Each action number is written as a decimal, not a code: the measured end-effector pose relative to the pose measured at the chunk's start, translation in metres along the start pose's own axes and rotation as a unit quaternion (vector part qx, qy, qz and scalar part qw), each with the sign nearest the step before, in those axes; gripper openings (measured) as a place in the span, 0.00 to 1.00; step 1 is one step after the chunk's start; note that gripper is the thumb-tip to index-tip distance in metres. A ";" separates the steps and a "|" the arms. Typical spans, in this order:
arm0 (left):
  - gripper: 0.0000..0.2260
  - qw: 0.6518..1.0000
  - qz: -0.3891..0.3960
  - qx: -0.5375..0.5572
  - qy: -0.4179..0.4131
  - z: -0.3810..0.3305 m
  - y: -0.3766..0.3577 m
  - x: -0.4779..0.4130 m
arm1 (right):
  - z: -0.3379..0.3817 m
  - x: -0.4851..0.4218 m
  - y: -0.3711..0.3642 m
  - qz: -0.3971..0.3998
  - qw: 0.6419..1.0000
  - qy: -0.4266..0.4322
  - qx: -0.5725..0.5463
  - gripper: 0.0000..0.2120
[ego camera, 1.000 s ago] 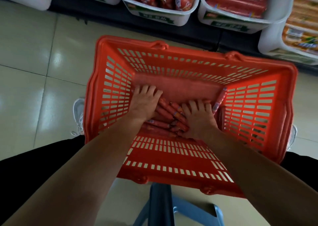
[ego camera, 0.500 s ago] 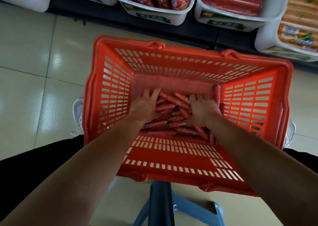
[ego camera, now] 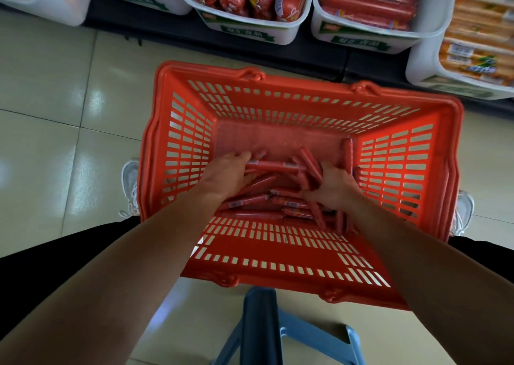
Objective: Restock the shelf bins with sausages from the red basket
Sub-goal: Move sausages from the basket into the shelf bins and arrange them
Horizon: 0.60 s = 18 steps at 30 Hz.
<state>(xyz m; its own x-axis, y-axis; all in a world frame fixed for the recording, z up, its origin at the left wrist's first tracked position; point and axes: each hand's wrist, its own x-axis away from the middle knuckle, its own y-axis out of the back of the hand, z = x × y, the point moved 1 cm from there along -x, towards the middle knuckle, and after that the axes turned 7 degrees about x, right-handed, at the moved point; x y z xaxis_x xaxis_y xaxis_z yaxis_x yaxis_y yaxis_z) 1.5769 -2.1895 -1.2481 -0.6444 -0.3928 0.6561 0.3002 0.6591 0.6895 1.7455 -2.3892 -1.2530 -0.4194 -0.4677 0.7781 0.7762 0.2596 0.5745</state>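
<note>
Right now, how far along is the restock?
Done: the shelf bins already hold stock; how much came from this basket can't be told. In hand: left hand and right hand curl around a bunch of sausages down inside the red basket. Left: the whole pile there needs moving to the bins.

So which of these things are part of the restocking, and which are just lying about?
In the job: red slotted plastic basket; thin red wrapped sausages piled in it; white plastic shelf bins; left hand and right hand, both gathering sausages.
Just there: blue stool; white shoes; pale tiled floor.
</note>
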 end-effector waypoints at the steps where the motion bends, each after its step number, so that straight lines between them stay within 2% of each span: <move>1: 0.20 1.000 -0.015 -0.001 0.016 0.003 0.001 0.005 | -0.001 0.001 0.002 -0.020 1.000 -0.007 -0.018 0.32; 5: 0.18 0.997 -0.036 -0.030 0.067 0.011 0.000 0.022 | 0.006 0.001 0.005 -0.091 0.995 -0.007 -0.043 0.34; 7: 0.22 0.994 -0.013 -0.061 0.095 0.009 -0.001 0.025 | 0.013 0.000 0.000 -0.091 0.996 -0.003 0.021 0.39; 9: 0.32 0.991 0.003 -0.057 0.119 0.008 -0.005 0.022 | 0.018 0.000 -0.009 -0.070 0.994 -0.014 0.083 0.46; 12: 0.47 0.987 0.006 0.050 0.150 0.002 -0.013 0.010 | 0.027 -0.001 -0.022 -0.035 0.996 -0.041 0.067 0.57; 15: 0.53 0.981 -0.023 0.099 0.165 -0.006 -0.019 -0.005 | 0.035 -0.005 -0.029 -0.066 0.996 -0.049 0.046 0.56; 18: 0.51 0.983 -0.032 0.082 0.161 -0.008 -0.024 -0.015 | 0.043 -0.012 -0.032 -0.127 0.990 -0.050 0.021 0.51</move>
<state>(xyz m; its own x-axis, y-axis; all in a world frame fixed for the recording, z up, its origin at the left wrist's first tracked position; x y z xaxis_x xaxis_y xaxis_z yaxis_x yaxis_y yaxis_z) 1.5844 -2.2046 -1.2721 -0.3941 -0.6021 0.6944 0.1327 0.7104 0.6912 1.7058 -2.3559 -1.2694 -0.6449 -0.4370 0.6270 0.6201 0.1805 0.7635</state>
